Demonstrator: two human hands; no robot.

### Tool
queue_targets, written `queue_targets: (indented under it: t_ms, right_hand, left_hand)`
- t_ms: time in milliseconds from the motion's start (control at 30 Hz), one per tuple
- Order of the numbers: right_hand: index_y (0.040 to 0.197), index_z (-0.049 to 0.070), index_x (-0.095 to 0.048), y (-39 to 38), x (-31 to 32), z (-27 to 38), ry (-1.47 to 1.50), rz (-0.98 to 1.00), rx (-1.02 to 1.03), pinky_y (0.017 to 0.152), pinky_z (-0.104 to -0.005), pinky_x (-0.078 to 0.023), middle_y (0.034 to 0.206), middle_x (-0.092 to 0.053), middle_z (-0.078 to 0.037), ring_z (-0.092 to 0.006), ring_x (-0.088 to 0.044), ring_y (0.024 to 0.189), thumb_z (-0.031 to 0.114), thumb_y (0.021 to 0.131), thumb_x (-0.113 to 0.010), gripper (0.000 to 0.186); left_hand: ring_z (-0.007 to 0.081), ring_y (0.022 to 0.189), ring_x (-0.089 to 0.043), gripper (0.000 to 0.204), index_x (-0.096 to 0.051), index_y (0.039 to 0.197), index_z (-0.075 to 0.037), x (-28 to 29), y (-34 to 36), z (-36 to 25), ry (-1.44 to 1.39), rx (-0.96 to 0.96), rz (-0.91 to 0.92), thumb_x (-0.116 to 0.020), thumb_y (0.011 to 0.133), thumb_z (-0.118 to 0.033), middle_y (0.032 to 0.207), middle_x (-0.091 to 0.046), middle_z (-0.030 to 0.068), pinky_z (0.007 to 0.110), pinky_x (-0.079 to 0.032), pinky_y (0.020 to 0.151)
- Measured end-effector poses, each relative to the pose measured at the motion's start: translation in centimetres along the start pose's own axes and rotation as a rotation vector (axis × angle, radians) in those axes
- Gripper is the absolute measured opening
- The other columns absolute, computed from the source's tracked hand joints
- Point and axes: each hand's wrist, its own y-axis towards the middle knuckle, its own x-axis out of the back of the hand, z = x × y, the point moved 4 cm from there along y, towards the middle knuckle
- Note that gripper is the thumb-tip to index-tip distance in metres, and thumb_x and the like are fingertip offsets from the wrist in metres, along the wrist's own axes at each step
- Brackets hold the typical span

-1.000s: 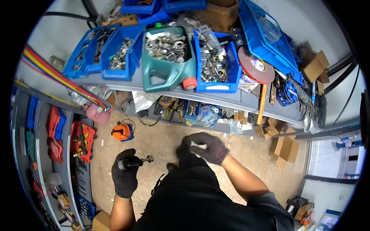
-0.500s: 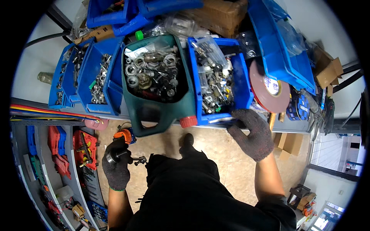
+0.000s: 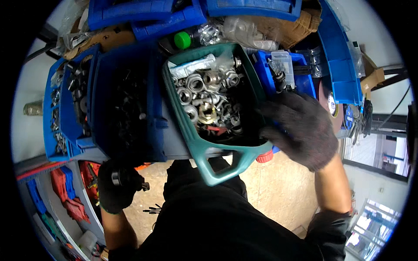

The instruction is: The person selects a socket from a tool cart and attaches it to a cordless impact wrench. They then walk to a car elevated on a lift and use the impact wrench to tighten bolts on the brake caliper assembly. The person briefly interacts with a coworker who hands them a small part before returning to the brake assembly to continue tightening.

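Note:
My left hand (image 3: 116, 185), in a dark knitted glove, is closed around a dark metal part with a round end (image 3: 116, 177) and a narrower end sticking out to the right. It hangs below the front edge of the shelf. My gloved right hand (image 3: 302, 130) reaches over the right rim of a cut-open green jug (image 3: 252, 78), thumb and fingers apart. Whether it touches the rim is hard to tell. Inside the jug lie metal nuts and fittings (image 3: 207, 113), small bolts and a white packet (image 3: 191, 66). A blue bin (image 3: 305, 82) is partly hidden behind my right hand.
More blue bins (image 3: 98, 135) of small parts stand on the left. A deep blue bin (image 3: 159, 100) with dark parts sits beside the jug. Its red cap (image 3: 264, 156) juts over the shelf edge. Stacked blue bins (image 3: 252, 8) and cardboard (image 3: 300, 28) lie behind.
My view has come closer to the shelf. My right hand has moved from the blue bin's front edge to the jug's right rim. The left hand still holds the metal part.

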Motion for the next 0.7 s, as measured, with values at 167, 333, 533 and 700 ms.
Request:
queue_targets:
  t_ms: [167, 333, 533, 700]
  right_hand:
    - [0.139, 0.021, -0.066, 7.8, -6.9, 2.5, -0.14, 0.117, 0.278, 0.12, -0.0472, -0.045, 0.149, -0.06, -0.008, -0.0322, -0.055, 0.141, 0.019, 0.094, -0.071, 0.045]
    - [0.134, 0.025, -0.071, 10.6, -7.6, 3.6, -0.132, 0.25, 0.307, 0.128, -0.0486, -0.035, 0.15, -0.06, -0.006, -0.0309, -0.051, 0.146, 0.023, 0.094, -0.072, 0.04]
    - [0.108, 0.013, -0.082, 4.4, -6.4, 1.4, -0.104, 0.291, 0.14, 0.117, -0.0517, -0.049, 0.123, -0.077, -0.01, -0.0286, -0.065, 0.13, 0.025, 0.076, -0.087, 0.034]
    - [0.119, 0.008, -0.078, 4.0, -4.1, 0.4, 0.012, 0.292, 0.062, 0.106, -0.046, -0.058, 0.122, -0.075, -0.015, -0.0314, -0.07, 0.122, 0.023, 0.081, -0.085, 0.042]
  left_hand:
    - [0.0188, 0.078, -0.076, 0.048, -0.071, 0.126, -0.001, 2.8, 4.0, 0.2, 0.049, -0.037, 0.328, -0.089, 0.082, -0.01, 0.103, -0.08, 0.0113, 0.03, -0.06, 0.067]
    - [0.0268, 0.109, -0.077, 0.049, -0.059, 0.145, 0.0, 3.7, 1.3, 4.0, -1.06, 0.501, 0.357, -0.066, 0.106, -0.029, 0.135, -0.07, 0.0234, 0.036, -0.067, 0.085]
    - [0.0319, 0.109, -0.076, 0.067, -0.057, 0.147, 0.001, 6.8, 1.5, 6.5, -1.003, 0.673, 0.359, -0.047, 0.111, -0.054, 0.137, -0.067, 0.0242, 0.038, -0.067, 0.084]
    - [0.0271, 0.1, -0.077, 0.055, -0.06, 0.144, -0.002, 8.7, 1.8, 6.3, -0.2, 0.278, 0.458, -0.06, 0.108, -0.043, 0.13, -0.072, 0.0191, 0.035, -0.066, 0.078]
